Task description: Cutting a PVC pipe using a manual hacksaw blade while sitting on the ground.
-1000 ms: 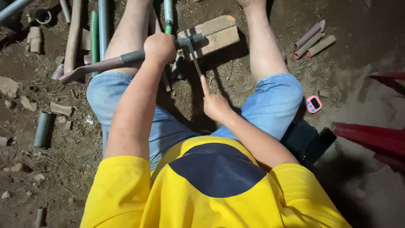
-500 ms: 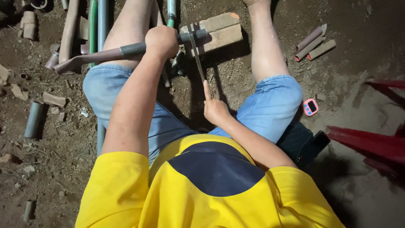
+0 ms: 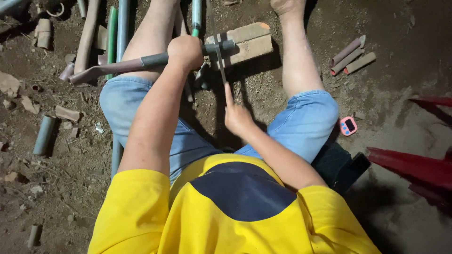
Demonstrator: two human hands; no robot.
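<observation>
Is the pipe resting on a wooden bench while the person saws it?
No, the grey pipe, gripped by the left hand, lies across a brick on the dirt ground, while the right hand holds the saw blade.

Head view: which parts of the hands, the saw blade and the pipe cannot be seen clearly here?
- Head view: the left hand covers the grey pipe where it grips it.
- The saw blade is thin, its teeth too small to tell, and its top is cut off by the upper edge.
- The right hand hides the blade's near end, so any handle cannot be made out.
- The pipe's end on the brick is partly behind the blade.
</observation>
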